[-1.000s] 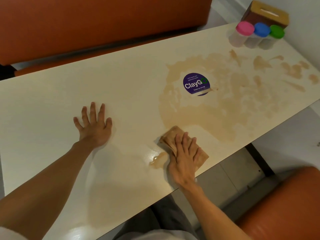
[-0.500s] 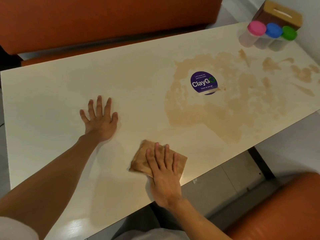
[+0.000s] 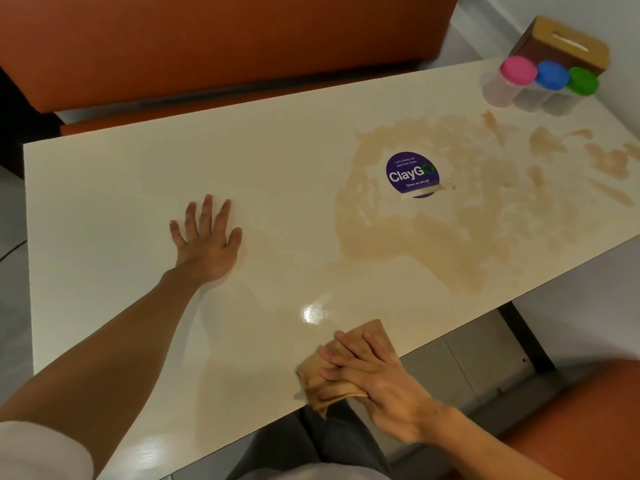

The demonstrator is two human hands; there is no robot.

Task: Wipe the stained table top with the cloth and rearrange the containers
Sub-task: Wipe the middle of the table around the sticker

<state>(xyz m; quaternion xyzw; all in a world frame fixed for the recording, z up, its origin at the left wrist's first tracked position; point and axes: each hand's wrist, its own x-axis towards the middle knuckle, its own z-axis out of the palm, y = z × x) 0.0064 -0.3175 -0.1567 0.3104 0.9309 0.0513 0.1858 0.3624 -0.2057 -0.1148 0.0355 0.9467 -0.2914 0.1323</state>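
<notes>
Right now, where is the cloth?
The cloth lies at the table's near edge, bottom centre-right of the head view, under the right hand.

Cream worktop (image 3: 138, 188), plain, with a tan-brown stain (image 3: 460, 237) in patchy blotches. Tan cloth (image 3: 329, 379). Round purple sticker (image 3: 412, 174), white lettering, green ring. Three clear containers: pink lid (image 3: 518, 70), blue lid (image 3: 552, 75), green lid (image 3: 584, 81). Brown box (image 3: 562, 43), lighter tan top. Orange seats (image 3: 207, 39). White sleeve (image 3: 41, 452).
</notes>
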